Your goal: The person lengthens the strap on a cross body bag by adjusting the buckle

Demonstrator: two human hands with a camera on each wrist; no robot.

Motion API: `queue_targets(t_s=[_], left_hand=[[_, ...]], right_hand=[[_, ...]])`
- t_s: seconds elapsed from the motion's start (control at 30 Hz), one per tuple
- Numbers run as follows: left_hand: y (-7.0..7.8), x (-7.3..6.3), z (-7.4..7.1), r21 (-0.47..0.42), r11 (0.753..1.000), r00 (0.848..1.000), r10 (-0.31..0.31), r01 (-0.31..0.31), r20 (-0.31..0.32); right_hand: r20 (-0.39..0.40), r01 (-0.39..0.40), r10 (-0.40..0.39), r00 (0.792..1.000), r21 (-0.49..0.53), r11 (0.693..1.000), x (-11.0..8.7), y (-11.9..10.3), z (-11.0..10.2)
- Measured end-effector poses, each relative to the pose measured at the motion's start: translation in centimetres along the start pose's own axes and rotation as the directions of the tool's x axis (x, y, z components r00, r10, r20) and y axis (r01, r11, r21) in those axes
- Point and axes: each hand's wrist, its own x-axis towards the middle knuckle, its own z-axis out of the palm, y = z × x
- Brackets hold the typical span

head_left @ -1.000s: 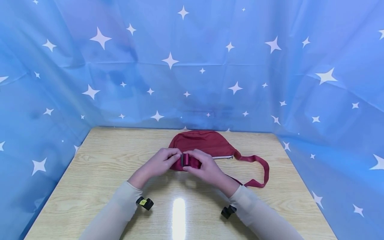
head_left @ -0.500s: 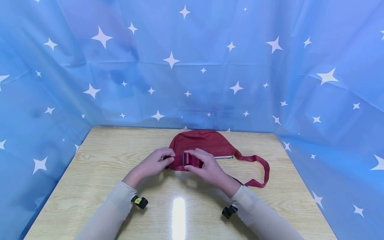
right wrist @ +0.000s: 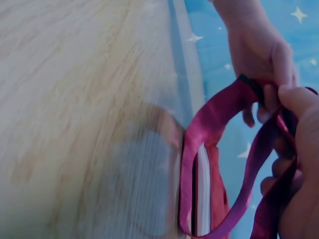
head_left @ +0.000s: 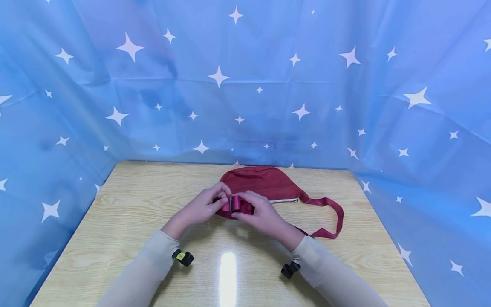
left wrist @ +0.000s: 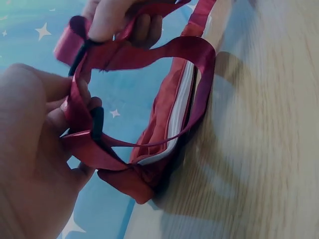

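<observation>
A dark red waist bag [head_left: 261, 181] lies on the table behind both hands, with a white zipper [left wrist: 182, 99] along its edge. My left hand [head_left: 203, 205] pinches the red strap [left wrist: 139, 56] just left of a black slider buckle [head_left: 231, 204]. From the other side my right hand [head_left: 262, 211] grips the strap beside that buckle, thumb and fingers around a small fold. In the left wrist view a second black buckle [left wrist: 98, 124] sits on the strap near the left fingers, and the strap hangs in a loop before the bag.
The strap's free-lying loop [head_left: 340, 217] curves across the table [head_left: 126, 213] to the right of the bag. A blue curtain with white stars [head_left: 245, 106] stands close behind the table's back edge and along its sides.
My left hand slid left along the strap, away from the black slider buckle, then came back right beside it. The right hand kept its grip and shifted only slightly. The bag stayed put.
</observation>
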Motion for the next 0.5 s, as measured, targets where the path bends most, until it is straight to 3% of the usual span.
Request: queue_targets(t_s=[0.13, 0.27, 0.5], left_hand=[[0.4, 0.3, 0.4, -0.028, 1.0, 1.0, 0.003, -0.004, -0.01], [0.5, 0.3, 0.5, 0.0, 1.0, 1.0, -0.007, 0.007, -0.022], [-1.0, -0.7, -0.3, 0.111, 0.993, 0.999, -0.039, 0.041, -0.022]], right_hand=[[-0.008, -0.003, 0.003, 1.0, 0.003, 1.0, 0.0, 0.1, 0.3], [-0.027, 0.014, -0.014, 1.0, 0.013, 1.0, 0.0, 0.2, 0.4], [-0.045, 0.063, -0.063, 0.997, 0.014, 0.998, -0.2, 0.4, 0.5]])
